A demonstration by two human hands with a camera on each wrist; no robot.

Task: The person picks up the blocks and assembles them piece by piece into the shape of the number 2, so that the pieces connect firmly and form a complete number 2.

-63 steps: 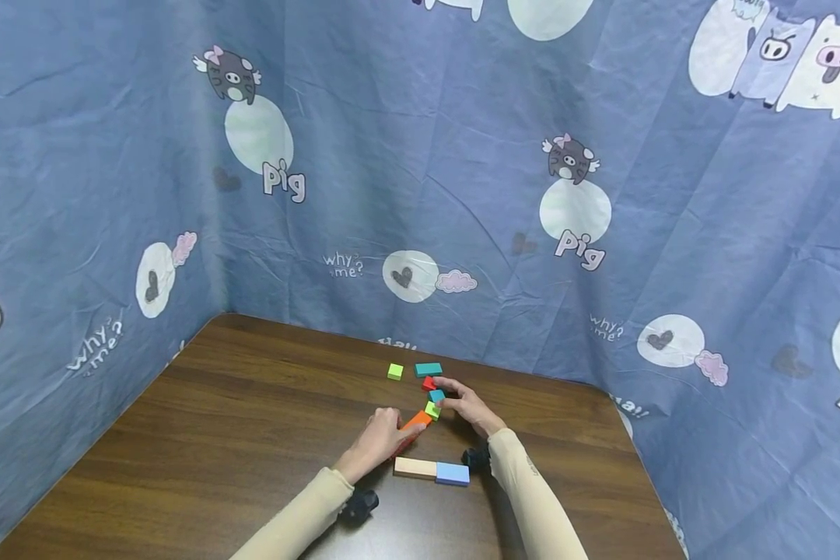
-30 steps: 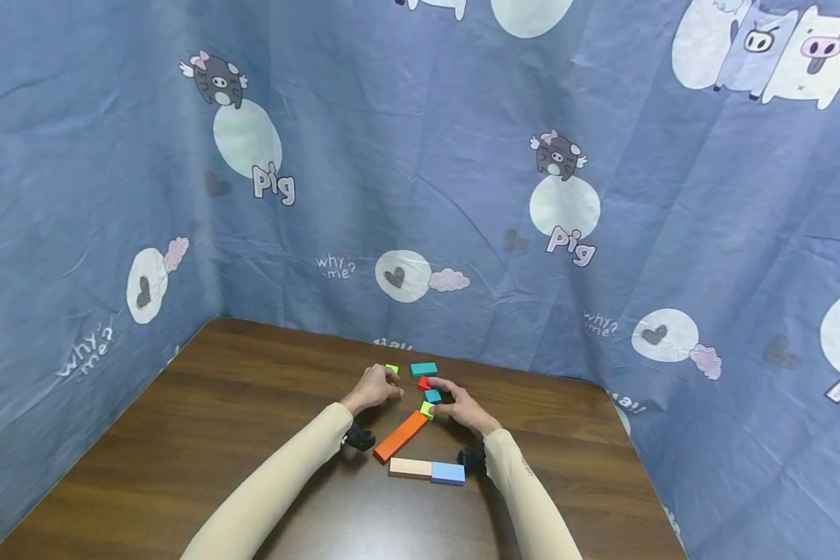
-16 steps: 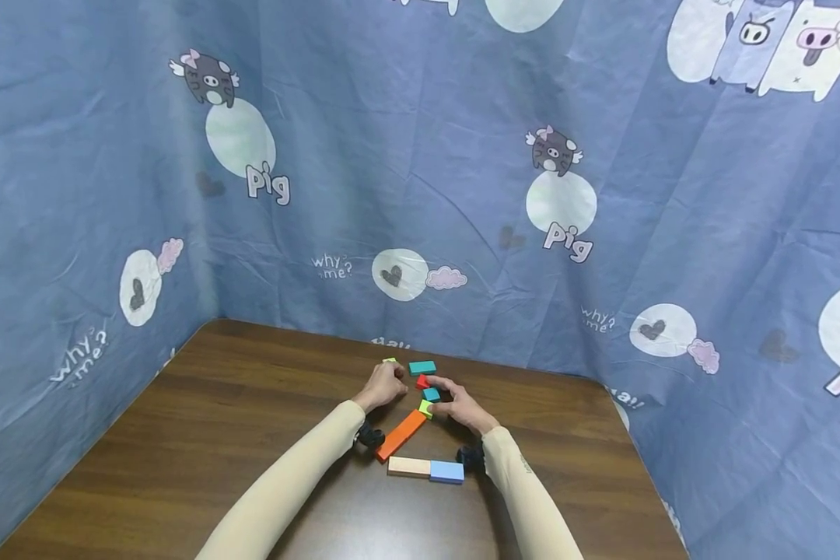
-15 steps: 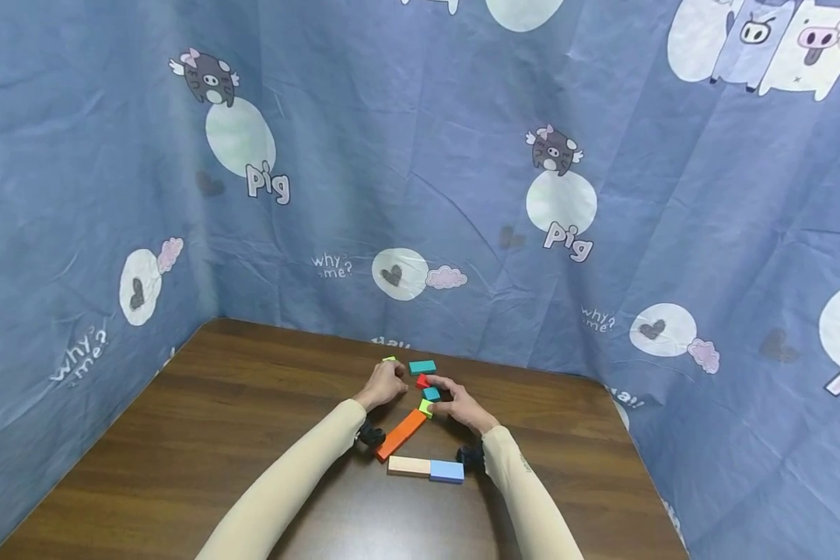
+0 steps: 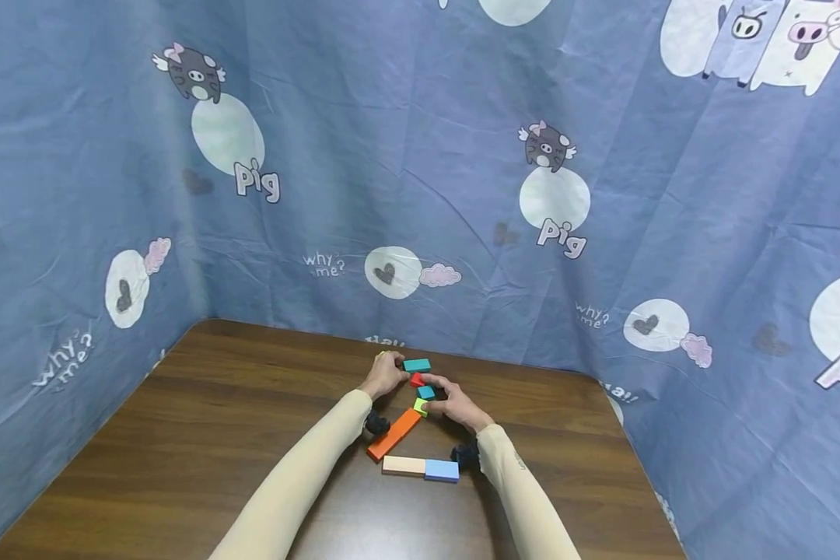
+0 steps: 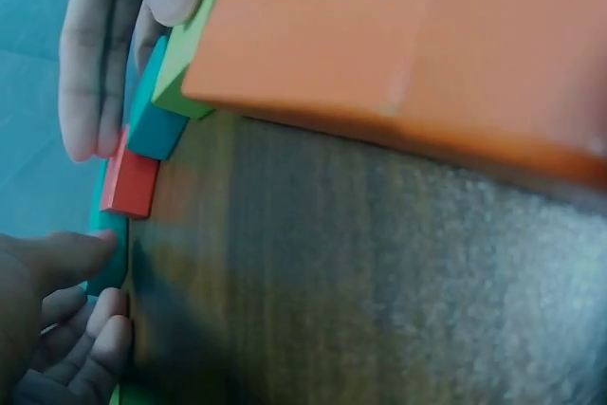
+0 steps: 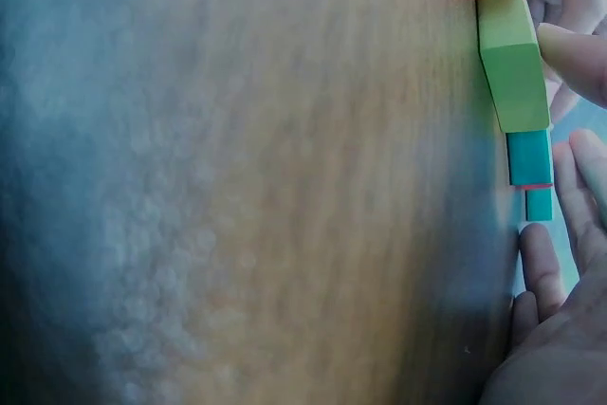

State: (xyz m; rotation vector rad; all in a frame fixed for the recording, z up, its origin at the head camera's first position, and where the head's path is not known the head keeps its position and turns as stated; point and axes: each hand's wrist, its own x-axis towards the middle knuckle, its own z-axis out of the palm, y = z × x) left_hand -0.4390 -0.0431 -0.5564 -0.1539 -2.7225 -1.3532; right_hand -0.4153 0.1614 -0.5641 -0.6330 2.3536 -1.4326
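My left hand point(image 5: 383, 375) has its thumb and fingertips at the left end of a long teal block point(image 5: 418, 365), pinching it. In the left wrist view, that block's side point(image 6: 110, 274) shows between thumb and fingers. My right hand point(image 5: 460, 407) spreads along a chain of blocks: its thumb touches a lime-green block point(image 7: 515, 82) and its straight index finger reaches a red block point(image 5: 416, 379). Between those two sits a small teal block point(image 5: 426, 393). An orange block point(image 5: 393, 435) adjoins the green one, slanting towards me.
Nearer me, a pale wooden block point(image 5: 404, 466) and a blue block point(image 5: 442, 470) lie end to end. Behind my left hand, another lime-green block point(image 5: 381, 355) is mostly hidden. A patterned blue cloth point(image 5: 476, 194) hangs behind the brown table point(image 5: 238, 404).
My left hand leaves the orange block, moves away from me past the far green block, then right to the long teal block. My right hand stays by the chain. The view shifts slightly.
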